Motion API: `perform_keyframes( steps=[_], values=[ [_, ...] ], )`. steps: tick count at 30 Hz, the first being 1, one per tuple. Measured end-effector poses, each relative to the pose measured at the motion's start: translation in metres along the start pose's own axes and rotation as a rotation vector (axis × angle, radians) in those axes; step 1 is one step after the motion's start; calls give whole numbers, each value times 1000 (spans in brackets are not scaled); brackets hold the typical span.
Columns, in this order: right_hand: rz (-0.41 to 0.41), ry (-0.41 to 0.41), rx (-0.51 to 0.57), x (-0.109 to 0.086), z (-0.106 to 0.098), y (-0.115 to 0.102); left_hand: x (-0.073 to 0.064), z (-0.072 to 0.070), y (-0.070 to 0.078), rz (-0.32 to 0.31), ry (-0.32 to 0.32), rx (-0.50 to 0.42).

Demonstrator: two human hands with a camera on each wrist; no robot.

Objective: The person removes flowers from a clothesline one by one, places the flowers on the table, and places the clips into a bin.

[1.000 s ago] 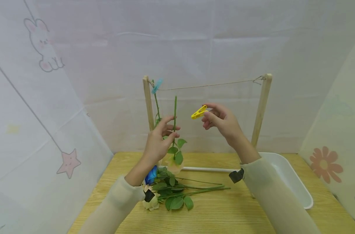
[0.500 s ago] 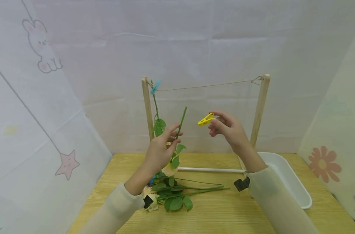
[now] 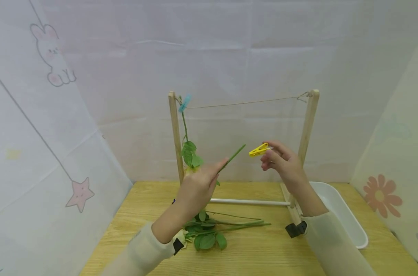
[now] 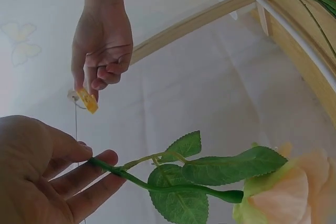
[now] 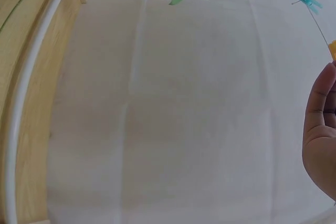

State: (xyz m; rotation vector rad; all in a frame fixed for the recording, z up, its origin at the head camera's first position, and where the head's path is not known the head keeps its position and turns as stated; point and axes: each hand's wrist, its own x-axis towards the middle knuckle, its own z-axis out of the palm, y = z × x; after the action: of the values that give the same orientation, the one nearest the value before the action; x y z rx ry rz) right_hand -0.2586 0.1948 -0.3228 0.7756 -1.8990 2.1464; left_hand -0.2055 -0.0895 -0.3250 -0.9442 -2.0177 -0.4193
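Note:
My left hand (image 3: 196, 188) pinches the green stem (image 3: 233, 156) of a rose between thumb and fingers. In the left wrist view its peach blossom (image 4: 286, 192) and leaves (image 4: 178, 192) point away from the hand; the head view mostly hides them behind it. To the right, my right hand (image 3: 284, 164) pinches a yellow clothespin (image 3: 259, 150) by its handles, a short gap from the stem's cut end. A second rose (image 3: 189, 150) hangs upside down from the string (image 3: 241, 103), held by a blue clothespin (image 3: 184, 103) beside the left post.
The string spans two wooden posts (image 3: 308, 126), joined low down by a white rod (image 3: 250, 201). More cut flowers (image 3: 212, 234) lie on the wooden table (image 3: 250, 257), partly behind my left arm. A white tray (image 3: 346, 218) stands at the right, behind my right forearm.
Both hands have moved right and down, away from the hanging rose. The held stem has tilted from upright to slanting up rightward. The clothespin stays in my right fingers.

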Motion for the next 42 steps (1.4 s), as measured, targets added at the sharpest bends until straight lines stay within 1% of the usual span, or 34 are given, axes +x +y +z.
perform_keyframes(
  steps=[4, 6, 8, 11, 14, 16, 20, 23, 26, 29, 32, 38, 40, 42],
  values=[
    [3, 13, 32, -9, -11, 6, -3, 0, 8, 44, -19, 131],
    [3, 29, 43, -14, -16, 8, -5, 0, 13, 64, -45, 163],
    [2, 44, 54, -17, -21, 10, -6, 0, 19, 74, -83, 170],
    [13, 66, 77, -23, -29, 13, -8, 0, 26, 72, -134, 141],
    [27, 77, 98, -28, -35, 15, -11, 0, 33, 74, -161, 135],
    [37, 80, 104, -31, -39, 16, -14, 0, 37, 87, -168, 158],
    [41, 77, 118, -36, -47, 18, -19, 4, 45, 137, -154, 266],
    [27, 81, 151, -41, -53, 19, -22, 8, 51, 174, -137, 349],
    [5, 79, 182, -47, -60, 21, -27, 11, 57, 200, -141, 405],
    [-15, 67, 218, -52, -67, 24, -32, 15, 63, 210, -170, 422],
    [-31, 55, 245, -57, -75, 26, -36, 18, 68, 203, -209, 426],
    [-82, 21, 301, -67, -89, 29, -46, 24, 74, 184, -324, 441],
    [-83, 24, 310, -71, -93, 30, -51, 28, 75, 185, -351, 453],
    [-77, 43, 312, -75, -98, 30, -55, 33, 75, 185, -362, 464]
  ],
)
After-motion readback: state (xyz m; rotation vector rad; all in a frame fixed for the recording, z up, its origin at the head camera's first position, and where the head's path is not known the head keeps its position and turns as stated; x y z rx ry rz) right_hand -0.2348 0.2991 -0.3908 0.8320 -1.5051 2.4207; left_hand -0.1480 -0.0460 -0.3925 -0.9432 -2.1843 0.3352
